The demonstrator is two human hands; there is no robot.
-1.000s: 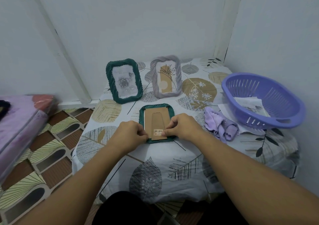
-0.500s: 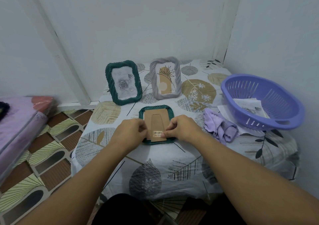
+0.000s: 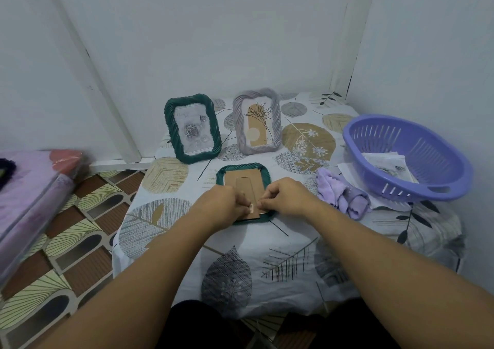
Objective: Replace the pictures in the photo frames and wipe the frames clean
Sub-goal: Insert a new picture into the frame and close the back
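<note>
A green twisted-rim photo frame lies face down on the table, its brown cardboard back up. My left hand and my right hand both pinch at the near end of that back, fingertips almost touching over the small label. Behind it stand two frames: a green frame with a grey rose picture, and a lilac frame with a tan plant print. A crumpled lilac cloth lies to the right of the flat frame.
A purple slotted basket with paper pictures in it sits at the table's right edge. The leaf-print tablecloth drapes over the front. White walls close in behind and to the right. A pink mattress lies on the tiled floor at the left.
Both hands have slid inward along the near end of the cardboard back, from its two sides to its middle.
</note>
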